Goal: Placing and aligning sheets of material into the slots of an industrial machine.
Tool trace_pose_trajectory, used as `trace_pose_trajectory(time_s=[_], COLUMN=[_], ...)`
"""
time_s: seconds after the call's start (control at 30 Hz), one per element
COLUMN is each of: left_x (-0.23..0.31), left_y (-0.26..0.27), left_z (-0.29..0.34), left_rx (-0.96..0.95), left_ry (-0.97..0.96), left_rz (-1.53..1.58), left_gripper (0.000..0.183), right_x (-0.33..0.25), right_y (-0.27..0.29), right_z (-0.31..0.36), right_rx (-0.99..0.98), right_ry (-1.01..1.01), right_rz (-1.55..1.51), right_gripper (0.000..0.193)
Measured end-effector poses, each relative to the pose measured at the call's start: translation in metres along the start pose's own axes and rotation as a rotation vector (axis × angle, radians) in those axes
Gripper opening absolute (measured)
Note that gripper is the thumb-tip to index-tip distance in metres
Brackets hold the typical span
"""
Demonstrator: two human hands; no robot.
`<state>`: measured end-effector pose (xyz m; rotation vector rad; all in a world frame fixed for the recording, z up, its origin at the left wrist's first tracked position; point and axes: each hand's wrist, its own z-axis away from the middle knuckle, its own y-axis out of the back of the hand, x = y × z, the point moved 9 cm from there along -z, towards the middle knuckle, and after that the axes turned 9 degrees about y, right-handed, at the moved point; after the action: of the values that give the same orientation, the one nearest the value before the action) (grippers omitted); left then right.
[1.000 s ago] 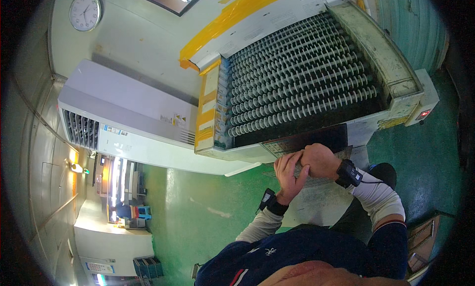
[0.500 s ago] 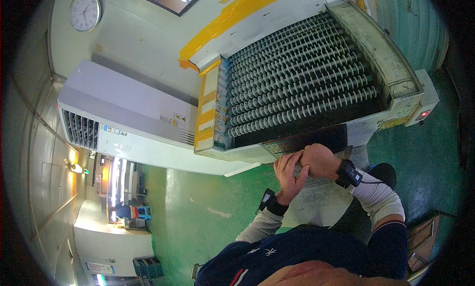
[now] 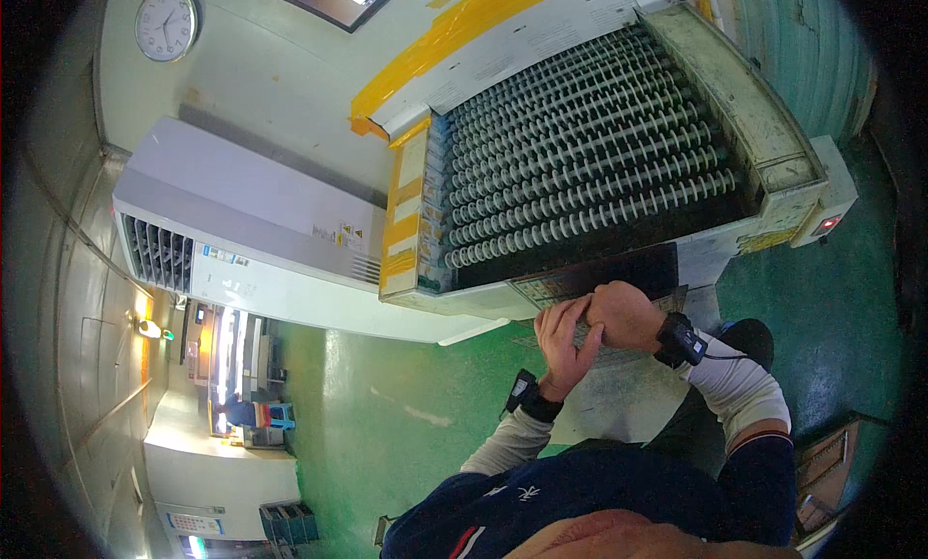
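Observation:
My left hand [image 3: 564, 351] and my right hand [image 3: 626, 317] meet at the near edge of a roller machine [image 3: 590, 153]. On the left hand the fingers stretch forward and the thumb points toward the right hand, touching it or nearly so. The right hand is curled with its back upward; its fingertips are hidden, and I cannot make out what is in them. Just beyond both hands is a dark flat panel [image 3: 633, 274] against the machine's front. Part of a wire rack [image 3: 527, 341] shows beside and below the hands.
Rows of ringed rollers fill the machine's top. A white air conditioner [image 3: 251, 220] stands to its left. A switch box with a red light [image 3: 827, 224] is at the right corner. A wooden frame [image 3: 826, 472] lies lower right; teal crates [image 3: 288, 523] stand lower left.

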<state>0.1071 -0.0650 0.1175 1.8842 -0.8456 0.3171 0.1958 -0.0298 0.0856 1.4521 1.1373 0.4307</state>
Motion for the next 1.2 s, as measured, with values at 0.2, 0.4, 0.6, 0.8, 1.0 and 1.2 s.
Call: trace_pose_trajectory(time_s=[0.2,0.4,0.6,0.8,1.0,1.2], left_x=[0.0025,0.0037,0.0038,0.0033,0.0035,0.0025], left_y=[0.0007,0.0017,0.0019,0.0012,0.0011,0.001], left_z=[-0.0004,0.0001,0.0018,0.0026,0.0023,0.0006], left_rx=[0.016,0.016,0.017,0.019,0.015,0.008], left_ry=[-0.022,-0.03,-0.03,-0.032,-0.036,-0.023], left_rz=[-0.007,-0.006,-0.021,-0.033,-0.03,-0.023], left_gripper=[0.047,0.047,0.047,0.046,0.046,0.047], right_x=[-0.0004,-0.0007,0.0002,0.0002,-0.0021,0.0], right_y=[0.0004,0.0013,-0.0004,-0.0004,0.002,0.002], right_z=[-0.0003,-0.0001,0.0002,0.0012,0.0003,-0.0002], right_rx=[-0.018,0.024,0.037,0.051,0.087,0.034], right_ry=[0.003,0.0,0.003,0.006,0.023,-0.01], right_rz=[0.016,-0.001,0.007,0.007,0.029,0.004], right_gripper=[0.017,0.018,0.017,0.016,0.017,0.018])
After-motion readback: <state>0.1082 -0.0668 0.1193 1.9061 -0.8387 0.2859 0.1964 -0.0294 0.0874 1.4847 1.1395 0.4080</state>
